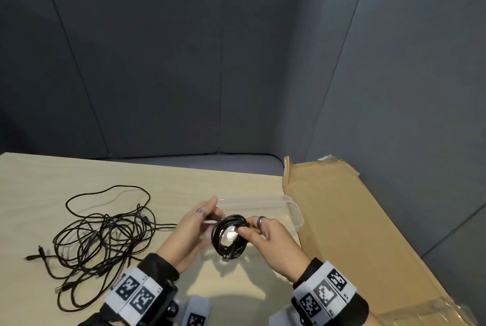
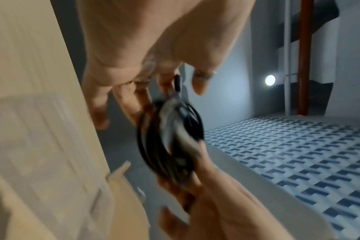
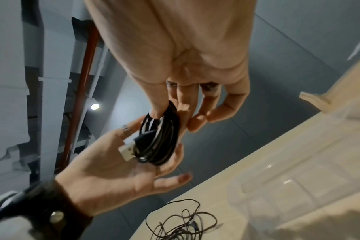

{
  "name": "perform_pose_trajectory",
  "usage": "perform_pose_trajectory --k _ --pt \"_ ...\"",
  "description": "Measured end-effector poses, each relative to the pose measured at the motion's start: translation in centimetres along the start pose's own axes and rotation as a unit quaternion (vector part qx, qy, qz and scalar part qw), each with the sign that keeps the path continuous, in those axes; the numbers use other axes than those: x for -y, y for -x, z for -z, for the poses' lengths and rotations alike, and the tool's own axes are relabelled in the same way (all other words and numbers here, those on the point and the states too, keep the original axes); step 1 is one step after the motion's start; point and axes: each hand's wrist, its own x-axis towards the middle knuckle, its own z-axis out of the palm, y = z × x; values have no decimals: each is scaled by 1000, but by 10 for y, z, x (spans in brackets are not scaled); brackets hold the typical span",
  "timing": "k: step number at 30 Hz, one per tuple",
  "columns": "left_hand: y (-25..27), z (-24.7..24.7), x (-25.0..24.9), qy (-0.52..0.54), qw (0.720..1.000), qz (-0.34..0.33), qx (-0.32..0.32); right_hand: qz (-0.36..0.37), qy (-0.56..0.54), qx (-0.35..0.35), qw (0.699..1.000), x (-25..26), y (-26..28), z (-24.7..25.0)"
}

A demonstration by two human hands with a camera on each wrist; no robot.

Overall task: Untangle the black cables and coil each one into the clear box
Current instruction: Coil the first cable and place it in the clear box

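The right hand [image 1: 265, 240] is pinching the coiled black cable [image 1: 229, 239] at its top between thumb and fingers, above the clear box [image 1: 294, 214]. The left hand [image 1: 189, 231] is cupping the coil's far side with fingers straight. The tangled cables [image 1: 105, 233] are lying near the table's [image 1: 39, 175] left edge.

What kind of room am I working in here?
Likely an office lounge or booth: a light wooden table ringed by grey upholstered seating, with flattened cardboard alongside and exposed ceiling pipes overhead.
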Motion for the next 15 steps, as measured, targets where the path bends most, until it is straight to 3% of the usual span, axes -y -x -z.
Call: perform_pose_trajectory --k 3,5,7,9,12,15 --pt "-1 22 -9 -241 963 -118 0 11 37 7 999 -2 -3 4" --pt "0 21 -15 -364 922 -107 78 30 64 23 997 -1 -5 1" --pt "-1 14 -10 -414 896 -70 146 40 59 42 997 3 -8 -5" --pt "0 8 -2 -367 910 -64 180 36 14 57 998 8 -11 -11" --pt "4 7 12 -132 968 29 213 18 -47 79 996 8 -15 -16" --pt "4 10 25 -55 971 75 220 8 -34 80 996 0 -18 -21"
